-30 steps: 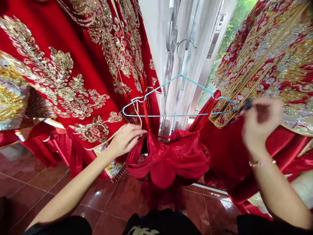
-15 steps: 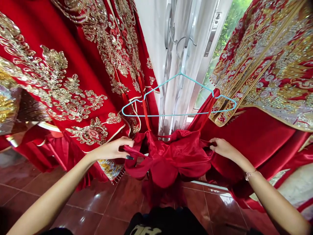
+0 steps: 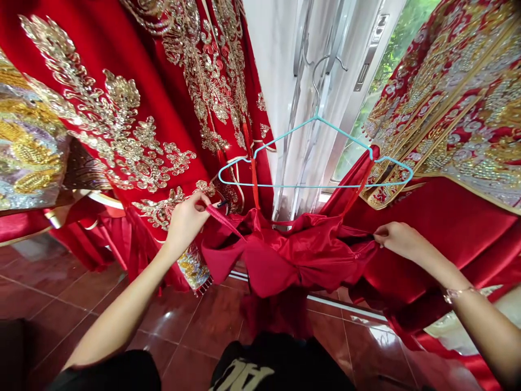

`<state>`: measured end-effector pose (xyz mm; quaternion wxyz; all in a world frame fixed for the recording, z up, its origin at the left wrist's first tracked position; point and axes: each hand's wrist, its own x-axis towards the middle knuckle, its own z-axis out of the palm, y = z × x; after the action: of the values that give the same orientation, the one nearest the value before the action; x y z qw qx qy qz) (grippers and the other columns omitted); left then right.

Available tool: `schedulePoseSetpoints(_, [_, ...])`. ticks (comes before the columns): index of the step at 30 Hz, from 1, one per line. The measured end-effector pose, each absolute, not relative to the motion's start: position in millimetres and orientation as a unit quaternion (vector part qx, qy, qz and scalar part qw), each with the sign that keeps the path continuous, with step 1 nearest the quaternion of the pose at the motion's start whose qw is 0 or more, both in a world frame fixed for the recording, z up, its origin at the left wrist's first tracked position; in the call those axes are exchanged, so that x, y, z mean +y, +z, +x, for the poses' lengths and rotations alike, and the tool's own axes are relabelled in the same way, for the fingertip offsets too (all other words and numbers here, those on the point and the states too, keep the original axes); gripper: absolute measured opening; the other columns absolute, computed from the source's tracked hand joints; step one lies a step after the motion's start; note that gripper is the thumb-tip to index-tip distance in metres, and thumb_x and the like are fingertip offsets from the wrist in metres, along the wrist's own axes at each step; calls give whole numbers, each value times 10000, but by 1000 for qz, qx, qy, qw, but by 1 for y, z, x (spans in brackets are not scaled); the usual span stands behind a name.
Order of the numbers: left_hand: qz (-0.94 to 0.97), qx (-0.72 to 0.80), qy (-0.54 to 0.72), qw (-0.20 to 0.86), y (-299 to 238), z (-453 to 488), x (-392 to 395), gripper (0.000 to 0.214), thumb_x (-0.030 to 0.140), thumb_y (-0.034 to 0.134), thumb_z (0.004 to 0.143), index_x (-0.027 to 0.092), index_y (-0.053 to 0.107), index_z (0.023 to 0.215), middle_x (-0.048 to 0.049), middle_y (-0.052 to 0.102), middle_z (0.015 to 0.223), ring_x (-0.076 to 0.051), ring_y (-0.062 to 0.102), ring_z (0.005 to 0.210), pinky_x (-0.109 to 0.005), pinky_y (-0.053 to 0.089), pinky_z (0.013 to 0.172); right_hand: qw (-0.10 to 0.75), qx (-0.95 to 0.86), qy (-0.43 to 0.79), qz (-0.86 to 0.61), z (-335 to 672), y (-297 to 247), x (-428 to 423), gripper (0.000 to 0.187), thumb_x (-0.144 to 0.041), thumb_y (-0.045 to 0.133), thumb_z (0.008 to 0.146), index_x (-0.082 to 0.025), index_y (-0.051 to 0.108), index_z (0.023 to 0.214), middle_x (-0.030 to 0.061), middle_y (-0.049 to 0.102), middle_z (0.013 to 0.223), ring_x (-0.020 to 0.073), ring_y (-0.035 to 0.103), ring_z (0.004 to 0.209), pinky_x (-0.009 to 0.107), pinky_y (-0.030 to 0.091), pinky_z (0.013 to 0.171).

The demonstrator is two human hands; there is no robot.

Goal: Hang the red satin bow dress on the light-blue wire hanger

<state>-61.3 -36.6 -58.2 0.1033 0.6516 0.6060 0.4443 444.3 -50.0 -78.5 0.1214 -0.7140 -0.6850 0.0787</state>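
Observation:
A red satin garment (image 3: 285, 260) hangs by its thin straps from a light blue wire hanger (image 3: 315, 184), bunched in folds below the bar. The hanger's hook (image 3: 321, 76) sits high up, in front of a sheer white curtain. My left hand (image 3: 185, 225) pinches a narrow red strap (image 3: 222, 220) of the garment and holds it up at the left. At the right, my right hand (image 3: 401, 241) grips the satin's upper edge between fingers and thumb, stretching the fabric sideways. A bracelet circles my right wrist.
Red robes (image 3: 122, 125) with gold sequin embroidery hang on the left, and a denser gold-worked robe (image 3: 456, 119) hangs on the right. Behind the hanger are the white curtain (image 3: 285, 81) and a window. Below lies a glossy dark red tiled floor (image 3: 195, 331).
My left hand has lifted, drawing the red strap up and away from the garment. My right hand has moved along the satin edge and pulled it taut. The view has shifted slightly.

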Motion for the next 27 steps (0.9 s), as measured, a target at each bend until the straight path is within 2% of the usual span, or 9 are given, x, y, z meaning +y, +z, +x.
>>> schedulePoseSetpoints(2, [597,591,499,214,-65,-58,-31,192,370,654,750,231,522,762,77,484,423,-129,451,355,-243,378,472,40,-667,9,-744,436,-82,-56,175,-323,608,753,-217,637,616,129,723,776,306,707,762,375,501,645])
schedulePoseSetpoints(4, [531,545,562,324,-72,-54,-23,254,361,700,703,239,496,793,79,508,426,-156,524,368,-251,420,456,4,-663,22,-748,426,-86,-59,186,-341,611,746,-206,594,619,141,719,791,318,716,796,367,500,645])
schedulePoseSetpoints(8, [455,498,627,389,-83,-50,-16,332,295,751,635,239,474,811,68,573,472,-173,610,429,-262,479,473,100,-622,263,-731,417,-97,-60,168,-282,580,689,-221,462,587,61,679,626,236,707,639,314,521,609])
schedulePoseSetpoints(11, [478,503,618,369,-91,-53,-22,309,306,736,647,236,478,803,101,513,408,-139,524,326,-240,433,399,143,-587,346,-718,424,-105,-62,198,-324,523,716,-233,389,603,59,706,645,215,714,616,314,562,606])
schedulePoseSetpoints(14, [475,512,629,342,-98,-55,-28,306,326,720,659,243,473,820,129,465,369,-127,471,278,-240,425,372,276,-530,418,-684,430,-114,-65,282,-377,607,696,-241,370,629,45,706,643,225,718,626,340,592,626])
schedulePoseSetpoints(16, [454,506,655,331,-102,-54,-30,324,328,717,663,248,467,853,115,512,411,-154,563,352,-263,487,424,398,-476,449,-643,426,-121,-68,317,-365,697,648,-241,405,652,29,706,661,220,719,642,342,604,644])
schedulePoseSetpoints(19, [428,486,684,337,-106,-49,-31,333,350,697,692,248,460,903,48,641,567,-215,716,589,-310,571,541,558,-384,442,-588,410,-133,-74,304,-337,735,623,-240,456,697,-7,678,656,183,703,630,315,607,642])
schedulePoseSetpoints(23, [418,475,689,353,-112,-45,-36,341,367,724,694,229,499,911,-11,710,710,-255,760,792,-353,618,651,661,-329,414,-532,386,-147,-86,258,-318,717,657,-252,492,763,-61,594,592,152,669,590,343,619,694])
schedulePoseSetpoints(27, [426,418,742,306,-106,-47,-36,443,308,818,643,226,512,953,-12,729,834,-248,762,878,-342,635,738,760,-326,379,-416,374,-134,-97,258,-271,660,688,-273,573,931,-9,715,860,189,723,916,429,555,946])
